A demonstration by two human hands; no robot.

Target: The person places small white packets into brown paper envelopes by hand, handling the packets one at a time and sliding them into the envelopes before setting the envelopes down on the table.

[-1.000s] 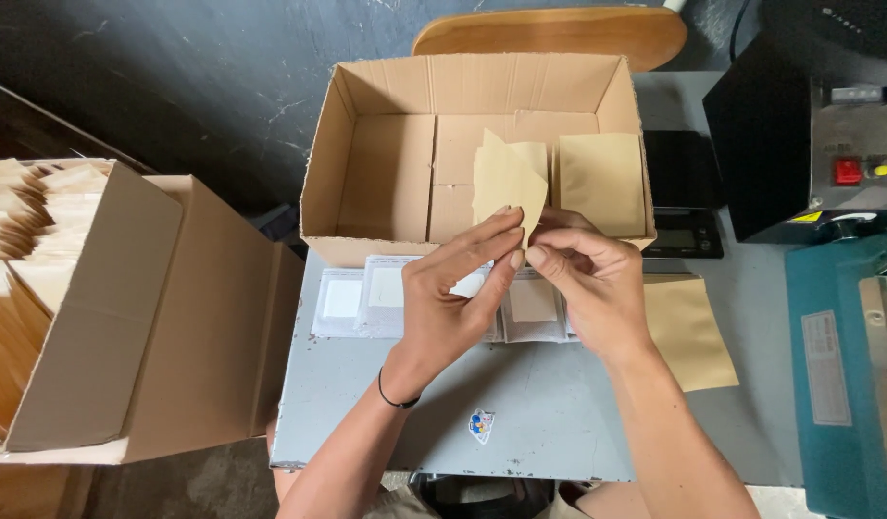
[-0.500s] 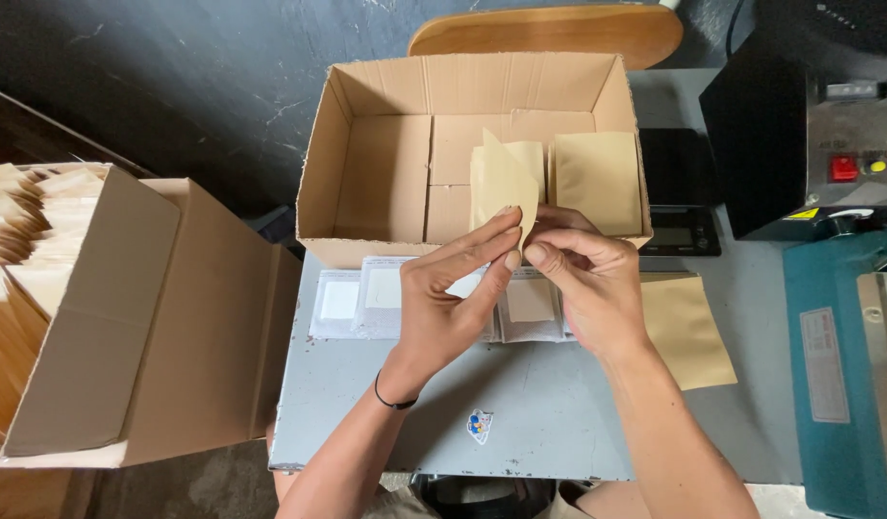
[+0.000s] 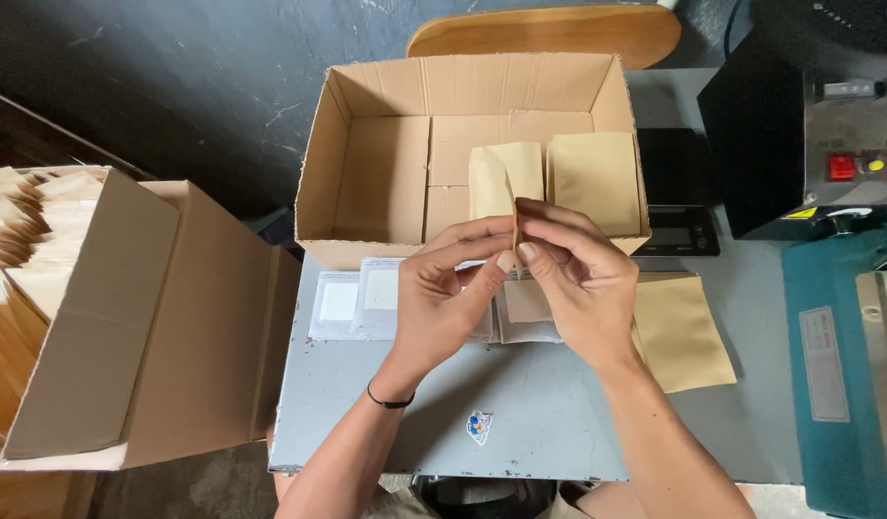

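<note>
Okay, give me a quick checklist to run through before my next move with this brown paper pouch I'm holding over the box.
1. Both hands on the pouch: ok. Left hand and right hand pinch the brown paper pouch at its lower edge.
2. Pouch opened: cannot tell; it is seen nearly edge-on.
3. Room in the open cardboard box: ok, only one pouch leans inside at the right.
4. White sachets within reach: ok, on the grey table below the hands.
5. Spare pouch: ok, flat at the right.

Two cardboard boxes, two hands.
</note>
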